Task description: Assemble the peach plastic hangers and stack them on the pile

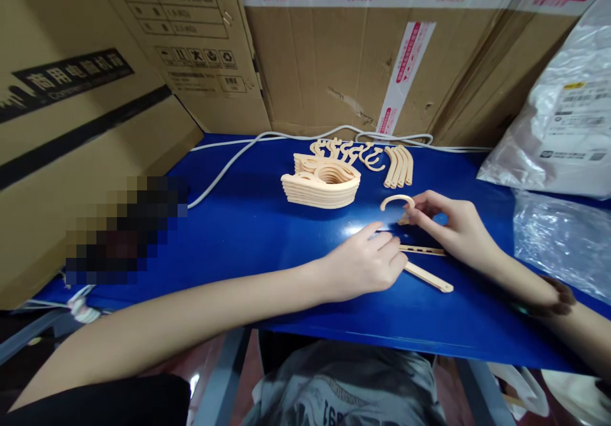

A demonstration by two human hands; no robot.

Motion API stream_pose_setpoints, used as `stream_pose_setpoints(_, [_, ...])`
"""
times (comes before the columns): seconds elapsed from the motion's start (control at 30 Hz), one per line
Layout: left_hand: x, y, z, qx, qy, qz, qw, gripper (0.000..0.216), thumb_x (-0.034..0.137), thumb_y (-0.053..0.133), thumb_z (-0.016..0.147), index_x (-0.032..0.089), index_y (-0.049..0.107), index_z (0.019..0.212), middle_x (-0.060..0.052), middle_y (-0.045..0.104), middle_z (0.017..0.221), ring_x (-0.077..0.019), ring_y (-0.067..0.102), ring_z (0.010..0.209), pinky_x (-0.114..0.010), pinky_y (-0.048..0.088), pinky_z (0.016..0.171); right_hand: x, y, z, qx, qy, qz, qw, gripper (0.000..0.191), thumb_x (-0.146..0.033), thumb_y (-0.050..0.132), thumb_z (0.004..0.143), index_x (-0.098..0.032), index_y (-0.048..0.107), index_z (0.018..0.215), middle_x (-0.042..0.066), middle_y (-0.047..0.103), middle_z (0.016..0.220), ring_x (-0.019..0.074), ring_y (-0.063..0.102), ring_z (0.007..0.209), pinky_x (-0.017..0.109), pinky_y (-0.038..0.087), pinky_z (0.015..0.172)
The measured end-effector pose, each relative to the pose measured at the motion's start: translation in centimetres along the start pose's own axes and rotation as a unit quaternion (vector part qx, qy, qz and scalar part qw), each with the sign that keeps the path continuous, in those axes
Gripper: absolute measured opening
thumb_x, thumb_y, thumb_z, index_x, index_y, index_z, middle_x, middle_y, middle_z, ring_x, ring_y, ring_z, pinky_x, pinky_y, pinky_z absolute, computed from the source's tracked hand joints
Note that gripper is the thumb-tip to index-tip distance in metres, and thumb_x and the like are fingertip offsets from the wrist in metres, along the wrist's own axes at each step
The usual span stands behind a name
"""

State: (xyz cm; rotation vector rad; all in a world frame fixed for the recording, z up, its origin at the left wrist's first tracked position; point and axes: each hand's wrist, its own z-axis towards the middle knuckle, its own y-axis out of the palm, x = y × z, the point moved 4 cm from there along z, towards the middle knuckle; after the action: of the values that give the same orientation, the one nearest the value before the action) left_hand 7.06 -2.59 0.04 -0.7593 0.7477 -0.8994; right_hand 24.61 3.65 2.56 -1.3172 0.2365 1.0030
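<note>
My right hand (446, 222) pinches a cream plastic hanger hook (397, 199), its curve raised above the table. To its left, my left hand (367, 259) is closed over the near ends of two cream hanger arms. One slotted hanger arm (422, 249) runs right under my right hand; the other hanger arm (432, 278) slants toward the table's front. Their left ends are hidden by my left fingers. Behind my hands stands a stack of cream hanger pieces (322, 187). Several loose hooks (338, 149) and several curved hanger arms (398, 166) lie farther back.
The blue table (229, 235) is bounded by cardboard boxes at the left (143, 120) and back (310, 69). A white cable (233, 162) runs along the rear. A plastic bag (563, 114) and clear plastic film (558, 241) lie at the right. A blurred patch covers something at the left.
</note>
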Motion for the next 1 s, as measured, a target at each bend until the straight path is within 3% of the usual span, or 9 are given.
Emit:
stream_pose_setpoints(0.17, [-0.3, -0.2, -0.4, 0.017, 0.013, 0.017, 1.000, 0.032, 0.007, 0.044, 0.104, 0.012, 0.074, 0.092, -0.011, 0.081, 0.101, -0.0201, 0.075, 0.097, -0.041, 0.056, 0.103, 0.9, 0.2, -0.1, 0.030, 0.023, 0.040, 0.999, 0.030, -0.053, 0.065, 0.095, -0.024, 0.067, 0.090, 0.002, 0.076, 0.076, 0.0180, 0.069, 0.066, 0.031, 0.054, 0.062])
stream_pose_setpoints(0.37, [-1.2, 0.0, -0.1, 0.005, 0.015, 0.032, 0.999, 0.027, 0.008, 0.048, 0.105, 0.011, 0.073, 0.096, -0.011, 0.081, 0.097, -0.0198, 0.077, 0.093, -0.038, 0.060, 0.095, 0.2, 0.2, 0.7, -0.001, 0.044, 0.083, 0.996, 0.032, -0.057, 0.069, 0.091, -0.025, 0.069, 0.087, 0.003, 0.075, 0.077, 0.0186, 0.067, 0.063, 0.032, 0.053, 0.056])
stream_pose_setpoints(0.63, [-0.5, 0.0, -0.2, 0.021, 0.028, 0.076, 0.996, 0.033, 0.002, 0.044, 0.103, 0.006, 0.076, 0.097, -0.016, 0.080, 0.108, -0.0248, 0.078, 0.103, -0.039, 0.060, 0.098, -0.8, 0.2, 1.6, 0.087, -0.065, -0.076, 0.991, 0.025, -0.050, 0.062, 0.097, -0.027, 0.067, 0.088, 0.003, 0.074, 0.077, 0.0205, 0.065, 0.065, 0.036, 0.049, 0.063])
stream_pose_setpoints(0.83, [-0.3, -0.2, -0.6, 0.023, 0.020, 0.068, 0.997, 0.035, 0.001, 0.042, 0.103, 0.007, 0.076, 0.101, -0.014, 0.080, 0.112, -0.0238, 0.077, 0.105, -0.034, 0.060, 0.090, -0.8, 0.7, 0.6, 0.068, -0.114, -0.129, 0.983, 0.018, -0.042, 0.059, 0.096, -0.028, 0.066, 0.087, 0.002, 0.072, 0.072, 0.0199, 0.064, 0.060, 0.035, 0.046, 0.058])
stream_pose_setpoints(1.0, [-0.5, -0.1, -1.2, 0.010, -0.007, 0.030, 0.999, 0.027, 0.006, 0.047, 0.104, 0.006, 0.073, 0.109, -0.012, 0.080, 0.113, -0.0196, 0.078, 0.099, -0.030, 0.059, 0.077, -1.4, 0.8, 0.4, 0.063, -0.110, -0.130, 0.983, 0.019, -0.042, 0.060, 0.095, -0.028, 0.065, 0.084, 0.002, 0.072, 0.074, 0.0199, 0.065, 0.063, 0.035, 0.047, 0.062])
